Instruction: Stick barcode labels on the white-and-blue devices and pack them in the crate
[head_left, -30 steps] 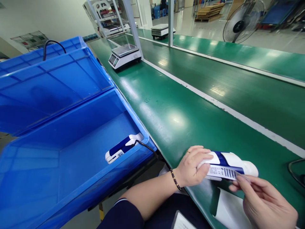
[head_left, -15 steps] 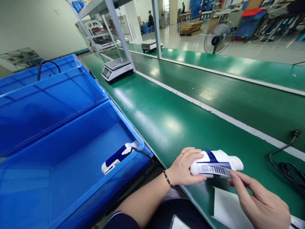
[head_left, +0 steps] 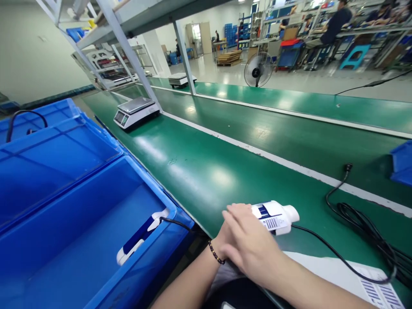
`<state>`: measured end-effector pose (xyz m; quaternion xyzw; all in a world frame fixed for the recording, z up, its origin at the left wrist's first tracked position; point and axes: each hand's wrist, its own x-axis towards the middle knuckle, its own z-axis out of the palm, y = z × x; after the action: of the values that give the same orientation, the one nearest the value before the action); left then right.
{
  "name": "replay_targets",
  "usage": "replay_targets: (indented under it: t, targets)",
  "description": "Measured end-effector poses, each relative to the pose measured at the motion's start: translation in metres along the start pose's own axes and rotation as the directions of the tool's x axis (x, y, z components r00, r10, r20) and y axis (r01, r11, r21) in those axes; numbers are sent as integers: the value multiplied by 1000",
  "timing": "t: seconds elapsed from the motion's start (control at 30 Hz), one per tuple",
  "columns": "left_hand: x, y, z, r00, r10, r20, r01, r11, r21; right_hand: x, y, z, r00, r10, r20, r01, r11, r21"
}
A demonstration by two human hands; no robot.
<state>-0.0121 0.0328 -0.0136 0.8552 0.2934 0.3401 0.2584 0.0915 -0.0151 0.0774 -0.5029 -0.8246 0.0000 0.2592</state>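
A white-and-blue handheld device with a black cord lies on the green worktop near me. My left hand holds its near end, mostly hidden under my right hand. A barcode label lies on the device's side. My right hand crosses over the left, its fingers laid out flat and its thumb apart; whether it also touches the device is hidden. Under my right forearm is a white label sheet with printed barcodes at its right end. A similar device rests in the blue bin to the left.
Blue bins stand along the worktop's left edge. A weighing scale sits farther up the green worktop, beside a shelf post. Coiled black cable lies at right, near a blue container. A fan stands beyond.
My right hand has let go of the label's end and moved left over my left hand. The label now lies along the device. The view has shifted right.
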Motion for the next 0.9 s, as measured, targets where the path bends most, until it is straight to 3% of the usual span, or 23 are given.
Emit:
replay_targets:
  t: [0.1, 0.17, 0.3, 0.43, 0.53, 0.6, 0.77, 0.9]
  targets:
    - [-1, 2, -1, 999, 23, 47, -25, 999, 34, 24, 2, 30, 981, 65, 184, -58, 997, -43]
    - [1, 4, -4, 997, 37, 67, -40, 998, 44, 26, 17, 34, 964, 134, 230, -117, 989, -86]
    - [8, 6, -8, 998, 67, -1, -67, 994, -84, 5, 63, 11, 922, 290, 255, -253, 953, -165]
    - [9, 5, -13, 997, 69, -20, -71, 988, -140, -32, 113, -15, 806, 499, 319, -514, 857, -42]
    - [5, 13, -16, 997, 74, -8, -74, 997, 30, -56, 135, -21, 703, 605, 374, -698, 686, 204]
    - [1, 22, -15, 993, 113, -21, -106, 969, 223, -65, 139, -18, 664, 631, 402, -747, 582, 321]
    - [-7, 41, -3, 972, 227, 53, -219, 812, 542, -66, 132, -10, 646, 631, 429, -758, 464, 459]
    - [-3, 42, 1, 979, 168, 112, -200, 751, 630, -59, 130, -6, 648, 640, 414, -752, 452, 479]
